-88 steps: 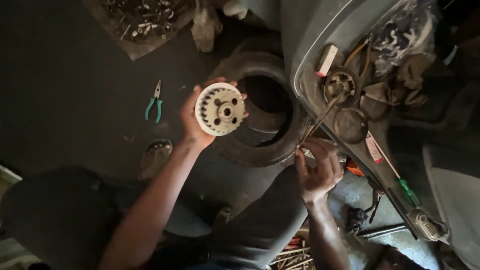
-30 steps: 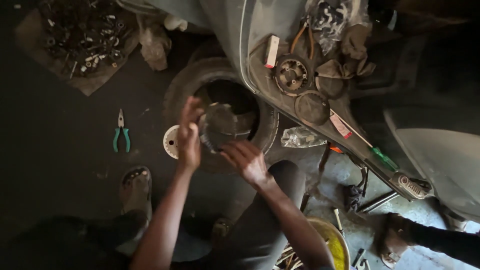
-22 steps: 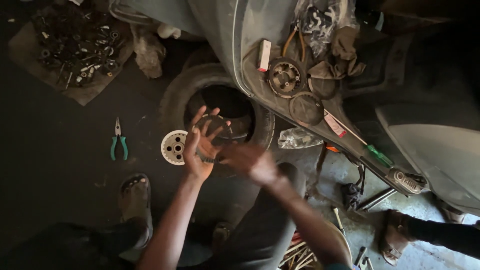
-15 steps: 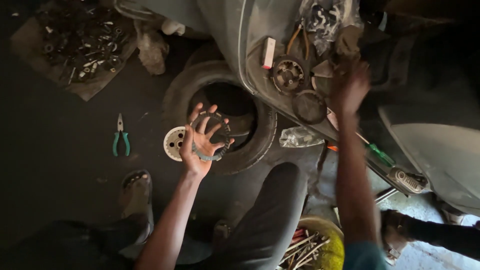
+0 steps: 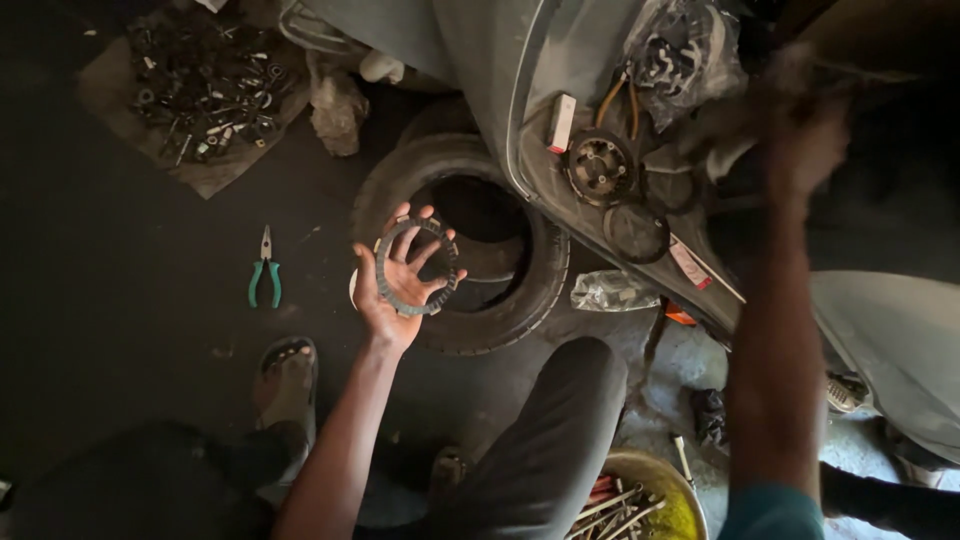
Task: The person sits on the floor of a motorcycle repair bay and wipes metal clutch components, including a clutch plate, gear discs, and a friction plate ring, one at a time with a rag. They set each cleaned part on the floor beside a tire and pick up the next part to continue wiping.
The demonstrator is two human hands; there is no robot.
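The left hand (image 5: 403, 285), palm up and fingers spread, carried a thin toothed friction ring (image 5: 417, 267) above the tyre (image 5: 470, 245); it looked light, stiff and possibly oily, best gripped by its rim, while the blurred right hand (image 5: 800, 140) reached away, its pose unclear.

You have a small red-and-white box (image 5: 561, 122) standing on the grey panel, and a clear plastic bag (image 5: 612, 290) beside the tyre.

green-handled pliers (image 5: 265, 279) lay on floor | tyre (image 5: 470, 245) lay flat | yellow bowl (image 5: 640, 500) held tools | bolts heaped on cloth (image 5: 190, 95)
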